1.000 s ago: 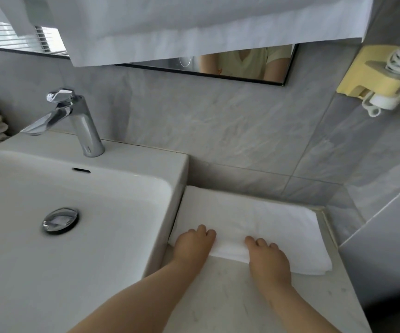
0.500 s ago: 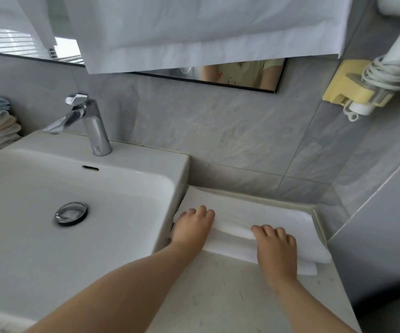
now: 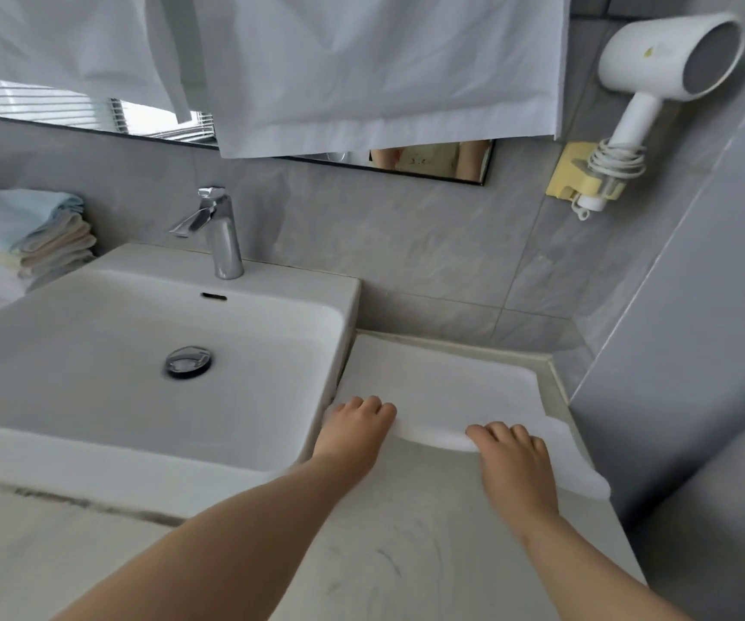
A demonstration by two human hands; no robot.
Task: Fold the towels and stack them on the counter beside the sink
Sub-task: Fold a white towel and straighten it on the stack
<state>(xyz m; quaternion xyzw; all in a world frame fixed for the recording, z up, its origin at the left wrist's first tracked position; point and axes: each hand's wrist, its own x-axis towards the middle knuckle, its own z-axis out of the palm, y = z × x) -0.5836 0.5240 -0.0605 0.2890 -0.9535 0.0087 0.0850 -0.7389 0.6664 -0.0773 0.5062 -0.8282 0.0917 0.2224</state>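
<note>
Towel [image 3: 442,387], white, lies on the tabletop [image 3: 406,553], lower right. Our left hand [image 3: 355,430] and right hand [image 3: 512,459] grip its near edge with curled fingers [image 3: 370,403]. We judge it soft, light.

Towel [image 3: 442,387] at 5 o'clock is plain white, no pattern; counter [image 3: 384,553] under it is pale cream stone with faint grey veins; sink [image 3: 93,351] at 9 o'clock is glossy white, tap [image 3: 223,235] shiny chrome; wall tiles [image 3: 406,244] grey with cloudy marbling; stack of towels [image 3: 48,235] at 10 o'clock goes pale blue, beige, cream, white; hair dryer [image 3: 666,60] at 1 o'clock white, its holder [image 3: 572,177] yellow
</note>
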